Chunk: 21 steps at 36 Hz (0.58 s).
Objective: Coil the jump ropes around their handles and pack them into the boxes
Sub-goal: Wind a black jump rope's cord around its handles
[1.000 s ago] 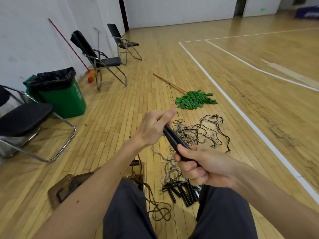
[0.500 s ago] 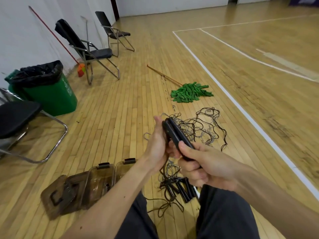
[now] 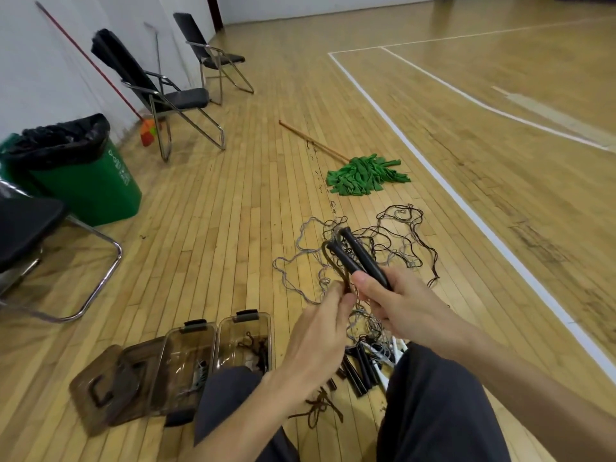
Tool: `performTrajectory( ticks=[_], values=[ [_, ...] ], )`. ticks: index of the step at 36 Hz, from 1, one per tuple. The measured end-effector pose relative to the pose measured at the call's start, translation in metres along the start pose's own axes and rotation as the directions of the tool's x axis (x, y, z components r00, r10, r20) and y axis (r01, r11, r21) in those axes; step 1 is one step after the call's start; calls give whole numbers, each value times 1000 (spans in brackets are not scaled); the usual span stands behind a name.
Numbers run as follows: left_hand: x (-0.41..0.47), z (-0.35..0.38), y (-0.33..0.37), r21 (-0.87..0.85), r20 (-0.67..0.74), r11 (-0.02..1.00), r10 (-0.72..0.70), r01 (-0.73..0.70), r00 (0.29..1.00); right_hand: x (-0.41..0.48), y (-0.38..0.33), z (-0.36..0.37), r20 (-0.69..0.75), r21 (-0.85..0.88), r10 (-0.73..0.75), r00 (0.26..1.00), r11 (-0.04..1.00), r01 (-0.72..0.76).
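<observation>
Now my right hand (image 3: 403, 303) grips the two slim black handles (image 3: 361, 258) side by side, their tips pointing up and away from me. A dark brown cord (image 3: 329, 264) loops down from the tips to my left hand (image 3: 320, 331), just beside the right, whose thumb and fingers pinch it. Beyond both hands, the tangle of ropes (image 3: 393, 235) lies on the floor.

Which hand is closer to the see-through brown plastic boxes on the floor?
Left. The left hand, pinching a dark rope, is just right of the see-through brown plastic boxes; the right hand, gripping two black handles, is farther right.
</observation>
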<state>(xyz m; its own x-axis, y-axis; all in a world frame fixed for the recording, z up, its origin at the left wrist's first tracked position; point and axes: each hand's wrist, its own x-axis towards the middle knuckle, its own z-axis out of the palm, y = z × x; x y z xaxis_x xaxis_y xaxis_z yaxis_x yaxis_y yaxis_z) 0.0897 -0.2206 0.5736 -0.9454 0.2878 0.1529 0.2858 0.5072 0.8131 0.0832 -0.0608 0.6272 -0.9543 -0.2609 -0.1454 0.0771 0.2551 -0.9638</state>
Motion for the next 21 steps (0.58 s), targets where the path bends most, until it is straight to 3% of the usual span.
performTrajectory(
  ticks=[7,12,17,21],
  values=[
    [10,-19,3,413,139,895,118,-166,983,7,31,-11,-137,-353,-85,987,935,32],
    [12,-30,8,653,289,695,138,-301,947,9,46,-10,-111,-464,-38,993,885,-18],
    [9,-39,13,738,445,487,168,-466,880,9,51,-7,-44,-628,136,990,767,-134],
    [11,-49,20,717,594,378,111,-586,797,3,38,-6,92,-729,259,962,676,-112]
  ],
)
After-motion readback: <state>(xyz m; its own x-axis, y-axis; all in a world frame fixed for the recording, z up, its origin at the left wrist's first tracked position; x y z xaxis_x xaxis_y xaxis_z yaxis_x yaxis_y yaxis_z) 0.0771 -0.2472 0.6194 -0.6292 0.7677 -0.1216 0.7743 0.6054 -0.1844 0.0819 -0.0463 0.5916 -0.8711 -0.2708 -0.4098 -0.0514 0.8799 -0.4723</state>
